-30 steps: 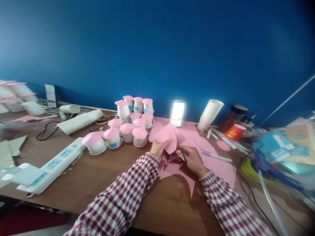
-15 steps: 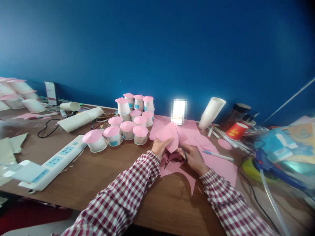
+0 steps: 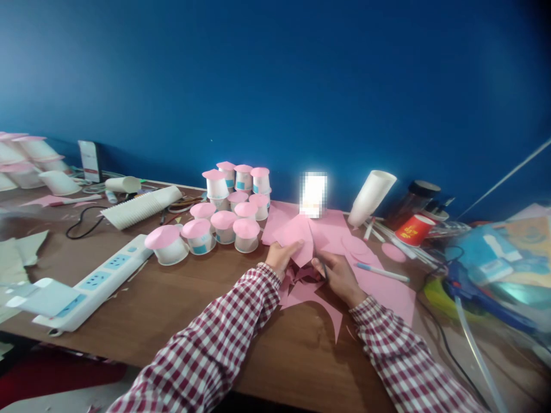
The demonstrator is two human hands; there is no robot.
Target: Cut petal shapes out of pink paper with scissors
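Risk: the scissors (image 3: 321,265) (only a dark sliver shows between the hands) sit close to the left hand (image 3: 282,258). If the pink paper piece (image 3: 297,234) slips or twists in that pinch, the cut could wander or the blades could nip a fingertip. Loose pink offcuts (image 3: 310,293) under both wrists could snag the paper's lower edge.

Pose: the paper piece is held just right of the pink-capped cup cluster (image 3: 224,221), its lower edge lifted off the tabletop (image 3: 193,298). The left fingers are closed on its lower left edge, thumb on top. The right hand (image 3: 340,276), further right of the cluster, has its fingers curled tight round the scissors, tips pointing up into the paper. Whether the blades are parted, I cannot tell. Both forearms angle inward, low over the tabletop.
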